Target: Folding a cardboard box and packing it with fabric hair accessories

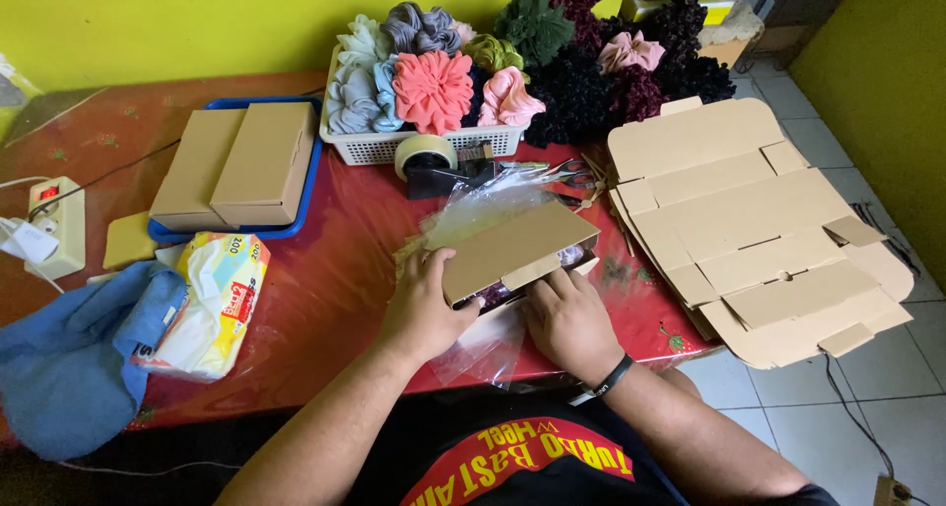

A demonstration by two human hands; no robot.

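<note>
While both hands grip the cardboard box (517, 250): red table (325, 279), yellow walls (148, 18).

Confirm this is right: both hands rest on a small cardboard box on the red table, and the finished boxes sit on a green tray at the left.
Not quite. The head view shows the tray is blue, not green. The rest holds: left hand and right hand on the small cardboard box.

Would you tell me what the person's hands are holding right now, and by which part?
Both hands hold a small brown cardboard box: the left hand grips its near-left corner, and the right hand presses along its near front edge.
</note>
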